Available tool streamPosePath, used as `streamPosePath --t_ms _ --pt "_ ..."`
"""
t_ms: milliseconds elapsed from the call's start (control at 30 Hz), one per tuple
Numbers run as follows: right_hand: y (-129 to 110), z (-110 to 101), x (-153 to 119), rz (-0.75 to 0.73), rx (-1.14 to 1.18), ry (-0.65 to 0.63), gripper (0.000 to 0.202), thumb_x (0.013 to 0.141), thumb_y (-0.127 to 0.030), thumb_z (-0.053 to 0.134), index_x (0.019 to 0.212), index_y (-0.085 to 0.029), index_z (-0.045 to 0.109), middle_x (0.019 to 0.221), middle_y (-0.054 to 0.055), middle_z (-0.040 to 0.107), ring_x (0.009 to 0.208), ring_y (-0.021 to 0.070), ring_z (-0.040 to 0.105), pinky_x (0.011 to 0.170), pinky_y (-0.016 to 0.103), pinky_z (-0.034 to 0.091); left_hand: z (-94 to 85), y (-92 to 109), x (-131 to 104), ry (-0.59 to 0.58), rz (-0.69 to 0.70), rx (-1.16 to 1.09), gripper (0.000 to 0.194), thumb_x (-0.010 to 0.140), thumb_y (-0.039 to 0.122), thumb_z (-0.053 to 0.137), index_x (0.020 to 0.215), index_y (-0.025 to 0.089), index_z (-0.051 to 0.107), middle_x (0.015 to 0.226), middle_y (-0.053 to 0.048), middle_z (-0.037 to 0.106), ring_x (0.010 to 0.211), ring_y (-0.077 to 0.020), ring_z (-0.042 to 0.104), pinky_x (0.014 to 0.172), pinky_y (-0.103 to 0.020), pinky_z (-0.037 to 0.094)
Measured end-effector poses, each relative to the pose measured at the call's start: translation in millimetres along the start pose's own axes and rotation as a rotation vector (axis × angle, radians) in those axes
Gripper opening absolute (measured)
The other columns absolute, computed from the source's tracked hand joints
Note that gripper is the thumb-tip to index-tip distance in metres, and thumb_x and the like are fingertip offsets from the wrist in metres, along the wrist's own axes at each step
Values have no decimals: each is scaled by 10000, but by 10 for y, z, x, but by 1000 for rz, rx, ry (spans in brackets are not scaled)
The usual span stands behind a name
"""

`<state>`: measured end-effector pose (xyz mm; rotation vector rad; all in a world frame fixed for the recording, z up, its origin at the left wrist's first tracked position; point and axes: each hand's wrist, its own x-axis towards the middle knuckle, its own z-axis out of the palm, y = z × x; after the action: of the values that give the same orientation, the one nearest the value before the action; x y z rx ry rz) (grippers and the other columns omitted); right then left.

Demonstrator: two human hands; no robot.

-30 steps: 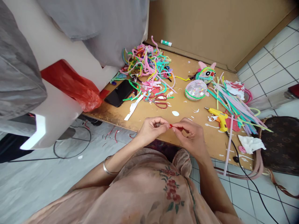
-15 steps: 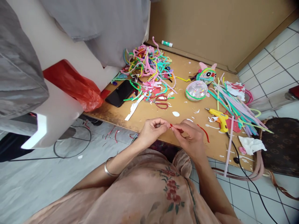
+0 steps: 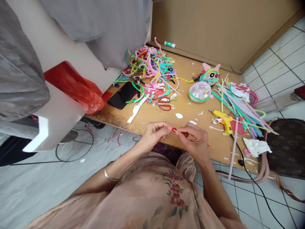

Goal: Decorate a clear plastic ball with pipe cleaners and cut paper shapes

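Over the table's front edge, my left hand [image 3: 156, 135] and my right hand [image 3: 194, 138] meet, thumb and fingertips pinched together. Between them is a red pipe cleaner [image 3: 174, 129], bent or curled small at the fingertips; most of it is hidden by my right hand. Beyond my hands lie red-handled scissors [image 3: 164, 107] and a white oval paper piece [image 3: 179, 116]. A clear ball with a green band [image 3: 200, 92] rests farther back, just in front of a colourful eared figure [image 3: 209, 75] with round eyes.
A tangled pile of pipe cleaners [image 3: 152, 65] lies at the back left, near a black phone [image 3: 122, 95]. On the right are a yellow glue gun [image 3: 224, 120], straight pipe cleaners [image 3: 240, 101], crumpled tissue [image 3: 256, 147] and a brown bag [image 3: 286, 148]. A glue stick [image 3: 169, 44] lies at the back.
More red shows between my fingertips, at a different angle. The loose red strand that stuck out to the right of my right hand is now almost wholly behind it.
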<state>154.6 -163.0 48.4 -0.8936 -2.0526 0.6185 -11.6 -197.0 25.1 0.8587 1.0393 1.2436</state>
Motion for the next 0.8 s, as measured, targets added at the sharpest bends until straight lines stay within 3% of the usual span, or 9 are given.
streamPosePath --t_ms 200,467,667,800 --pt "-23 33 -24 -2 -14 0 156 830 -145 633 683 -197 631 575 -39 510 543 97 473 529 243 362 27 44 34 3 -8 85 221 638 326 768 664 130 669 594 19 583 535 -65 422 532 -208 310" --pt "-65 306 -148 -178 -430 272 204 839 -83 557 685 -215 546 551 -26 487 544 133 439 557 290 314 252 -79 4 242 -4 -180 125 586 254 678 585 145 615 535 42 549 495 -55 393 514 -200 309" --pt "-140 348 -154 -265 -741 229 79 884 -159 551 907 -155 627 674 36 622 643 165 524 610 308 330 342 -129 60 336 -83 -410 205 540 285 729 583 144 587 503 58 496 470 -41 364 489 -187 275" --pt "-120 347 -152 -279 -861 220 125 935 -208 547 860 -153 631 623 23 591 600 161 480 596 315 294 343 -177 91 318 -138 -475 206 538 266 740 583 142 581 522 48 513 473 -43 393 495 -186 289"
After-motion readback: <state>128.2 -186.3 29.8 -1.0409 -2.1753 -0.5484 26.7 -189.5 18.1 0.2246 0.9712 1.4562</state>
